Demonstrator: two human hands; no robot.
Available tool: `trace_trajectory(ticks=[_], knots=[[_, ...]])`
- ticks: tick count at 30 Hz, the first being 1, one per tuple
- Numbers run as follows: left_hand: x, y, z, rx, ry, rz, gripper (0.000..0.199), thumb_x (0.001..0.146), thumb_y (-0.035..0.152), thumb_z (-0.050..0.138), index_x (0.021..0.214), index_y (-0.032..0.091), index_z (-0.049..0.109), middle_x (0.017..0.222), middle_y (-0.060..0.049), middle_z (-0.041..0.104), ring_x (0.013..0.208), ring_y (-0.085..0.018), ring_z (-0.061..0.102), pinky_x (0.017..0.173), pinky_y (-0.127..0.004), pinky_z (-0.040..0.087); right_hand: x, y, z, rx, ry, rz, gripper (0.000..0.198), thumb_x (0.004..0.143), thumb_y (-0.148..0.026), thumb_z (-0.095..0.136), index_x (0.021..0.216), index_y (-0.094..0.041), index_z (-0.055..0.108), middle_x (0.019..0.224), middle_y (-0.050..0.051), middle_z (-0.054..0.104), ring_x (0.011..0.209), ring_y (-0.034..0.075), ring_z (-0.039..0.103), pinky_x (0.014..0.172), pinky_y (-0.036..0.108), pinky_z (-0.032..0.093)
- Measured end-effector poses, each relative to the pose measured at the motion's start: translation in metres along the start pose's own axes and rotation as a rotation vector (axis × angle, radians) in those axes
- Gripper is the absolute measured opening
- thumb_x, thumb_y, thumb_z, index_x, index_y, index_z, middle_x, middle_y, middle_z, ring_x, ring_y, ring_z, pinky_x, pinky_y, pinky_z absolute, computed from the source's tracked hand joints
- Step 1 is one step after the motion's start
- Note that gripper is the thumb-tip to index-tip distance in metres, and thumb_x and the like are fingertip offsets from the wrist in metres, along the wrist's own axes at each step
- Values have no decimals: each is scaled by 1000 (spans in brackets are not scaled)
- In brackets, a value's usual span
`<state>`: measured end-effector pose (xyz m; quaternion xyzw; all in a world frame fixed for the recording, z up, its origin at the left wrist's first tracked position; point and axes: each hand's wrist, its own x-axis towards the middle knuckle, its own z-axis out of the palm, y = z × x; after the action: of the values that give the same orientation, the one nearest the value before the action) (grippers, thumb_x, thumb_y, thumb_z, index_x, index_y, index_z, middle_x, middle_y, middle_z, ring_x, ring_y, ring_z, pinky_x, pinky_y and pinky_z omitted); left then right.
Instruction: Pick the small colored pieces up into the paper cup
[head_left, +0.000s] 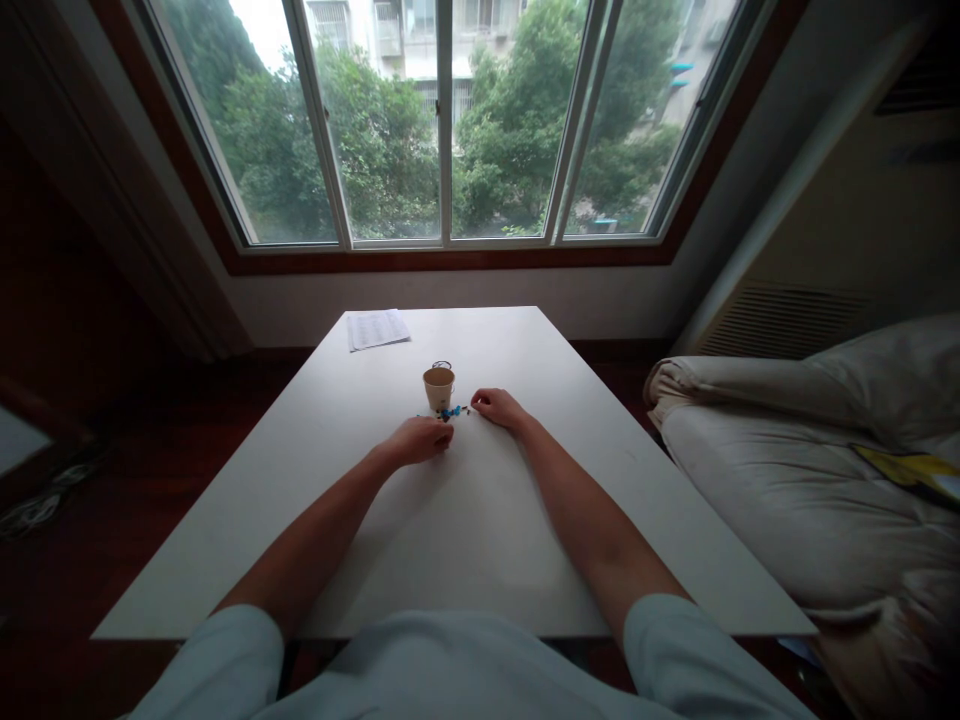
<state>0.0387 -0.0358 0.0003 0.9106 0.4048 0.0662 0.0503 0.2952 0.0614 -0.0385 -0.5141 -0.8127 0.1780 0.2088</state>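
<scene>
A tan paper cup (439, 386) stands upright on the white table, in front of both my arms. At its foot lie several small blue and dark pieces (451, 412), too small to name. My left hand (421, 440) rests just in front of these pieces, its fingers curled closed; whatever is in them is hidden. To the right of the pieces, my right hand (501, 407) has its fingertips bent together close to the tabletop, near a tiny dark bit (466, 408). Whether that hand pinches anything is too small to tell.
Thin dark loops (442, 365) show behind the cup. Printed sheets of paper (379, 329) lie at the far left of the white table (480, 560). A sofa with a beige cover (795, 470) is on the right. Beyond the table is a wide window (442, 130).
</scene>
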Motion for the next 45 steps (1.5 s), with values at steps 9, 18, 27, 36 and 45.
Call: trace_trajectory(ticks=[9,18,27,36,45], knots=[[-2,-6,9,-40,245,-35,12,89,34,61,93,23,65,97,-4,65,90,-20,59,73,-29,44,-1,17,2,56,27,-43,18,74,-16,56,85,-18,71,77,-1,63,70,12,52,63,21,36],[3,-4,28,-37,279,-13,28,84,44,69,104,23,65,108,-7,62,99,-23,58,85,-35,48,0,-6,21,-45,149,-108,15,79,-17,65,93,-19,70,83,2,62,81,16,52,75,25,40],[3,-14,25,-79,289,-134,18,91,33,59,104,24,69,111,-8,63,103,-24,57,90,-37,48,-8,-25,13,-102,62,-124,22,88,-27,67,108,-22,74,99,5,65,92,17,58,85,25,43],[4,-12,31,-131,313,-117,18,91,30,58,102,23,70,111,-8,64,105,-23,58,91,-36,48,-9,-45,16,-211,47,-80,22,96,-29,60,111,-22,74,103,6,66,92,16,61,86,24,43],[4,-11,28,-153,315,-121,17,91,29,58,100,23,71,112,-7,64,105,-23,58,91,-35,49,-7,-56,20,-302,56,-46,25,99,-20,51,106,-19,75,107,10,66,98,19,61,86,25,41]])
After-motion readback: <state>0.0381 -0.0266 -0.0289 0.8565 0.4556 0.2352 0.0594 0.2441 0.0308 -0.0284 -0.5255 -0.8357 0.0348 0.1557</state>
